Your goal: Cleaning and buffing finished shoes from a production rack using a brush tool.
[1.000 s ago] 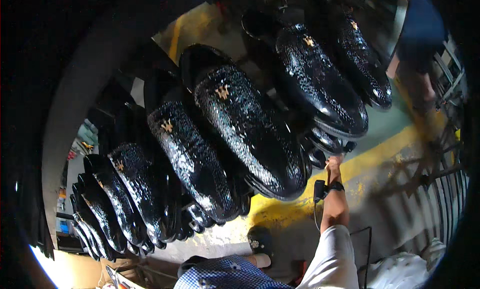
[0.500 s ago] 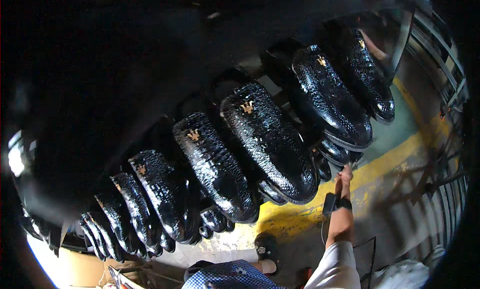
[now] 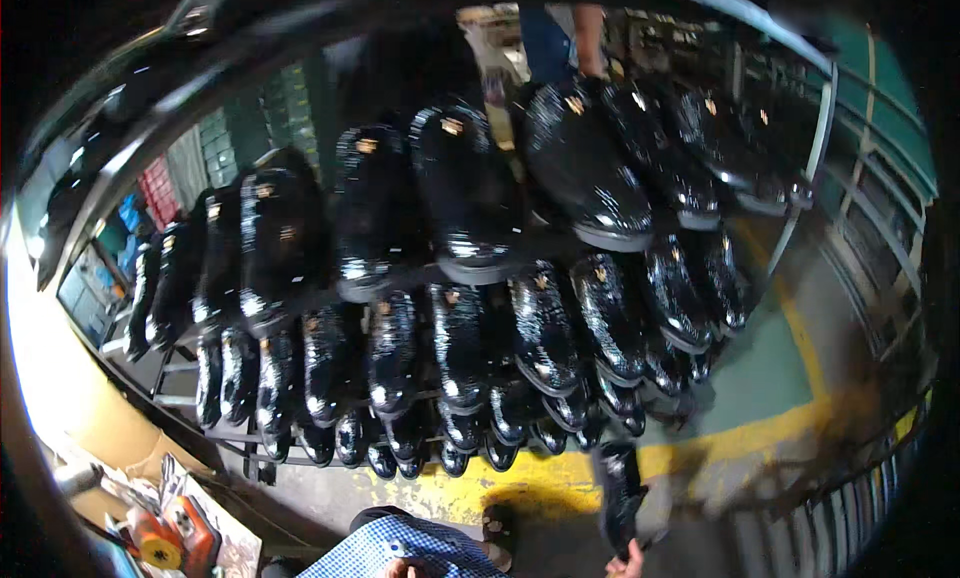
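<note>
At the lower edge, right of my body, my right hand (image 3: 628,563) is closed on one end of a glossy black shoe (image 3: 620,493). The shoe hangs lengthwise, its other end pointing toward the rack, apart from the lowest shoes there. My left hand (image 3: 402,569) barely shows at the bottom edge in front of a blue checked apron (image 3: 365,548); its fingers are mostly cut off. Ahead, several tiers of shiny black textured shoes (image 3: 540,328), many with a small gold ornament, sit on a metal rack (image 3: 175,400).
A cardboard box (image 3: 90,413) stands at the lower left, beside an orange tool (image 3: 160,543) among clutter. A rack post (image 3: 825,128) rises at the right, with metal railings (image 3: 885,178) beyond. Yellow lines (image 3: 720,443) cross the floor. Behind the rack, another person's arm (image 3: 588,38) shows.
My right hand has drawn back from the rack's lower tier toward me, now with a black shoe in it. The view has shifted, showing more tiers, and my left hand has come into the bottom edge.
</note>
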Tool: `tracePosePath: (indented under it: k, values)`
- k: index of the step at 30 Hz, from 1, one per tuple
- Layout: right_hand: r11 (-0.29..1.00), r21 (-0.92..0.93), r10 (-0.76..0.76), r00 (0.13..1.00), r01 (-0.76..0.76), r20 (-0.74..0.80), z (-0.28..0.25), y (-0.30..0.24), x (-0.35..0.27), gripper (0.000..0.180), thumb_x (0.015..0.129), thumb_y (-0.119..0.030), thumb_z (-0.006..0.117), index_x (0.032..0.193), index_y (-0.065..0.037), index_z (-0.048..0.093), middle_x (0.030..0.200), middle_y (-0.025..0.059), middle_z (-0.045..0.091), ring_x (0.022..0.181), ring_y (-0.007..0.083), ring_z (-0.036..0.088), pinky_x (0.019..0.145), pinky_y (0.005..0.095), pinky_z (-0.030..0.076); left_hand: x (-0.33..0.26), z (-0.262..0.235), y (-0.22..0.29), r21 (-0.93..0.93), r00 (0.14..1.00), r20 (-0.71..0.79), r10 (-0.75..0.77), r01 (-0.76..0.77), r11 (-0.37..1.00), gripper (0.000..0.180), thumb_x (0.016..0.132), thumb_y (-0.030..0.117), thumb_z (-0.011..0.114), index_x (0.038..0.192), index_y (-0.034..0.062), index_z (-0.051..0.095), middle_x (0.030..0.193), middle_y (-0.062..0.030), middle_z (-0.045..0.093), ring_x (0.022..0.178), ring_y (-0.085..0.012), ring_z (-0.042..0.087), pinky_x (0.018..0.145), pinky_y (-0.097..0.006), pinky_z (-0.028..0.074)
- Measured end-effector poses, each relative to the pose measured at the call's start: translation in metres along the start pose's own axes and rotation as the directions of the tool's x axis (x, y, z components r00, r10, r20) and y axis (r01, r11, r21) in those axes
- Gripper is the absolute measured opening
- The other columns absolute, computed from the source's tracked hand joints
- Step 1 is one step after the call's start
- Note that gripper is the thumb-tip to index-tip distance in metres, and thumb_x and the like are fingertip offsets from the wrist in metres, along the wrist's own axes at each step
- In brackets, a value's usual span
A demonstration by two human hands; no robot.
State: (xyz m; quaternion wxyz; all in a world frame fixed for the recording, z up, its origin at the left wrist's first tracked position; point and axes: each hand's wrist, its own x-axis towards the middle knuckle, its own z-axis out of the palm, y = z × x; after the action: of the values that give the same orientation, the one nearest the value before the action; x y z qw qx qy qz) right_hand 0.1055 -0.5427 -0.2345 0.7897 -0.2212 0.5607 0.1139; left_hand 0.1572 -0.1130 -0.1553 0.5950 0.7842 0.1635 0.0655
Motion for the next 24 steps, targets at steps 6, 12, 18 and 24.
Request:
tracePosePath:
  k: [6, 12, 18, 24]
  values:
    - [0.864, -0.347, -0.157, 0.85, 0.365, 0.502, 0.065, 0.029, -0.114, 0.051, 0.073, -0.056, 0.058, 0.092, -0.008, 0.056, 0.062, 0.0027, 0.045, 0.051, 0.0144, 0.043, 0.044, 0.0252, 0.034, -0.046, -0.02, 0.015, -0.204, 0.989, 0.034, -0.142, 0.146, 0.968, 0.02, 0.087, 0.014, 0.048, 0.096, 0.002, 0.061, 0.075, -0.0042, 0.062, 0.064, -0.0127, 0.055, 0.057, -0.027, 0.045]
    - [0.712, -0.684, 0.158, 0.911, 0.162, 0.381, 0.141, 0.062, -0.087, 0.041, 0.076, -0.042, 0.064, 0.059, -0.016, 0.037, 0.042, -0.0024, 0.025, 0.037, 0.0107, 0.026, 0.032, 0.0249, 0.023, -0.073, -0.074, 0.05, -0.469, 0.956, -0.149, -0.254, 0.158, 0.869, 0.019, 0.086, 0.008, 0.047, 0.097, 0.0016, 0.06, 0.084, -0.009, 0.063, 0.066, -0.0168, 0.059, 0.061, -0.026, 0.048]
    - [0.596, -0.795, 0.321, 0.875, 0.111, 0.362, 0.195, 0.125, -0.153, 0.027, 0.078, -0.03, 0.066, 0.076, -0.012, 0.046, 0.054, 0.0013, 0.043, 0.034, 0.0098, 0.032, 0.037, 0.0232, 0.031, -0.098, -0.125, 0.102, -0.855, 0.904, -0.274, -0.328, -0.073, 0.513, 0.047, 0.085, 0.028, 0.054, 0.125, 0.008, 0.043, 0.117, -0.0091, 0.052, 0.1, -0.0201, 0.053, 0.072, -0.033, 0.05]
    - [0.256, -0.885, 0.24, 0.861, 0.389, 0.448, 0.203, 0.156, -0.18, 0.032, 0.077, -0.036, 0.065, 0.091, -0.014, 0.046, 0.048, 0.0001, 0.038, 0.034, 0.0126, 0.037, 0.034, 0.0245, 0.032, -0.122, -0.176, 0.036, -0.64, 0.898, -0.317, -0.304, 0.034, 0.768, 0.038, 0.089, 0.031, 0.049, 0.119, 0.0071, 0.047, 0.055, 0.0018, 0.049, 0.052, -0.0117, 0.049, 0.045, -0.032, 0.039]
